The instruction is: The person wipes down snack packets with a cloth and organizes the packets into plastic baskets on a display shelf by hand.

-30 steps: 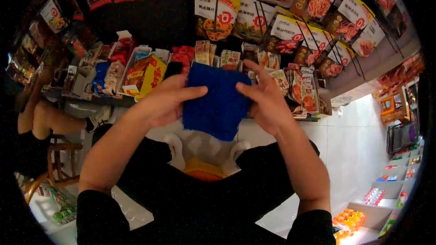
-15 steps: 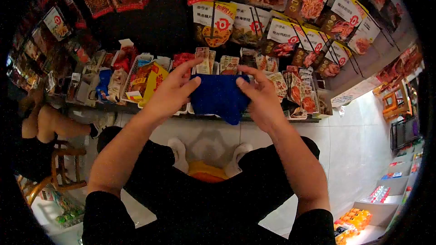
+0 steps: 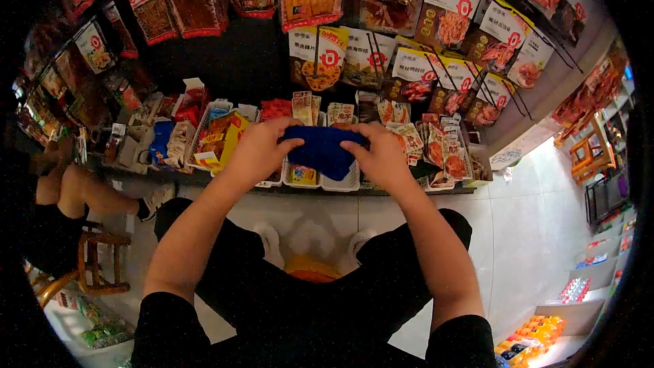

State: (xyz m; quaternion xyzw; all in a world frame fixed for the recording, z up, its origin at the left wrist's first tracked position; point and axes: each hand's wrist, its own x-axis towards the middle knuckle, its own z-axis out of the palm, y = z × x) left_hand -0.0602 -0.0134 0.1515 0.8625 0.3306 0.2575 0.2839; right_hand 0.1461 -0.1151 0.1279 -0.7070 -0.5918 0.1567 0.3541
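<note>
A dark blue cloth (image 3: pixel 320 150) is held up between both hands, its lower edge hanging to an uneven point. My left hand (image 3: pixel 262 150) pinches its left upper corner, thumb in front and fingers behind. On the other side my right hand (image 3: pixel 378 153) grips the right upper corner the same way. Just beyond and below the cloth stand white plastic baskets (image 3: pixel 343 184) of small snack packets. A yellow snack pack (image 3: pixel 225 138) lies in a basket left of my left hand, and more packets (image 3: pixel 444 152) fill a basket right of my right hand.
Hanging snack bags (image 3: pixel 317 61) cover the rack behind the baskets. At the left, a seated person's leg (image 3: pixel 102 187) is near a wooden stool (image 3: pixel 102 259). Orange bottles (image 3: pixel 538 334) stand on a low shelf at the lower right. Grey floor tiles (image 3: pixel 524 232) run along the right.
The cloth has been gathered into a smaller bundle, and the fingers that were stretched out now curl around its upper edge. The view has tilted up slightly.
</note>
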